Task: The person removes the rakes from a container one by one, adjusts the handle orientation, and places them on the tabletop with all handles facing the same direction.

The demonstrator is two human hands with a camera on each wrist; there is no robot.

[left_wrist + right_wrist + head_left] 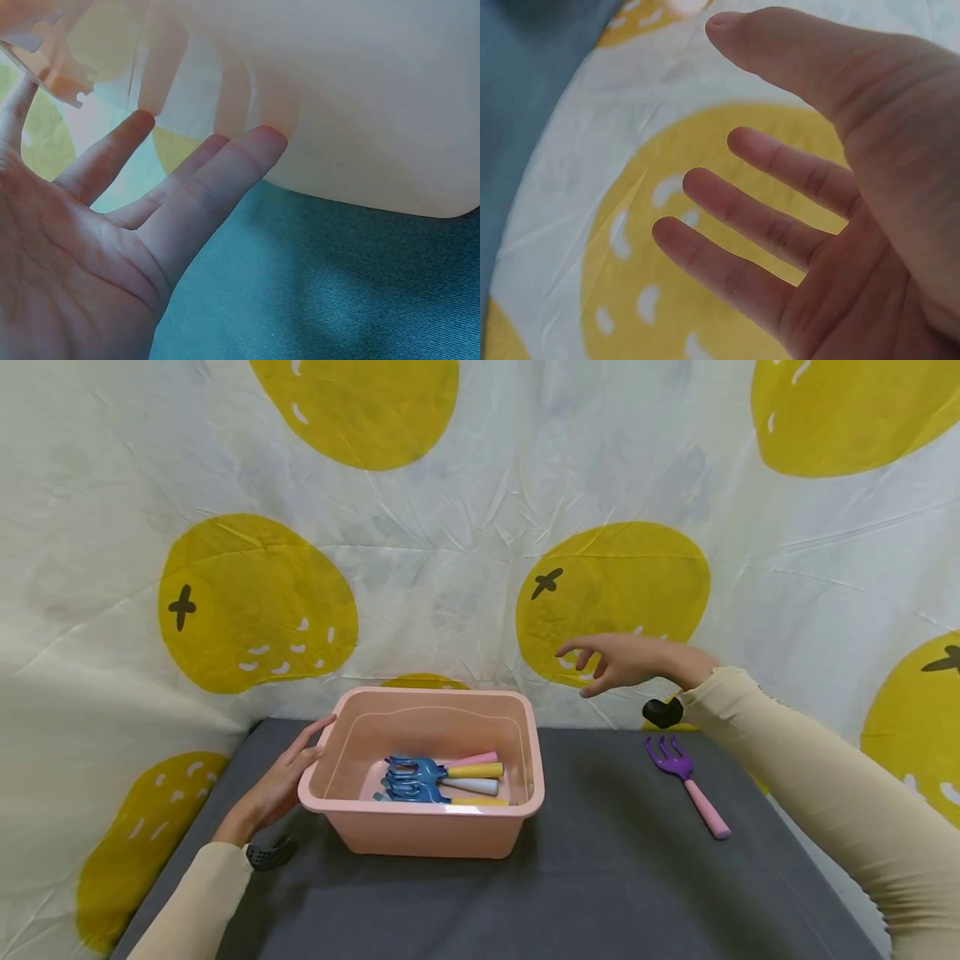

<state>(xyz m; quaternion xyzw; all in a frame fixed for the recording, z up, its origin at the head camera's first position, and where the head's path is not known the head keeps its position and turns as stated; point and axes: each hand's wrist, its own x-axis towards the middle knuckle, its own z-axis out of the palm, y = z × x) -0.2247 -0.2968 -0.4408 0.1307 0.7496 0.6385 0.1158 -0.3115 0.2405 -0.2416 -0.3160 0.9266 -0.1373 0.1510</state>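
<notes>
- Nearest of all, two beige sleeves [817,777] ran in from the lower corners, their fabric finely creased, over a matte dark-grey table cover [585,877].
- The left hand [273,789] lay at the left side of a pink bin [427,832], fingers extended and spread, tips touching its wall rather than wrapped round it.
- To the right of that bin and well apart from it, a purple hand fork [678,767] lay flat on the cover. Its long axis slanted, smooth pink handle toward the viewer and a little right, three curved tines pointing away. The right hand was clearly the nearer of the two.
- The bin itself was a rounded rectangle with a rolled, glossy rim, apparently moulded plastic; on its floor rested blue fork heads [423,770] with shiny, claw-like tines, a yellow handle [476,770], a whitish handle [472,786] and a pink one, tapered like pegs.
- The right hand [618,662] hung in the air beyond and left of the purple fork, touching nothing, thumb and loosely bent fingers apart.
- Behind everything, a wrinkled pale cloth [450,593] carried big flat yellow fruit shapes.
</notes>
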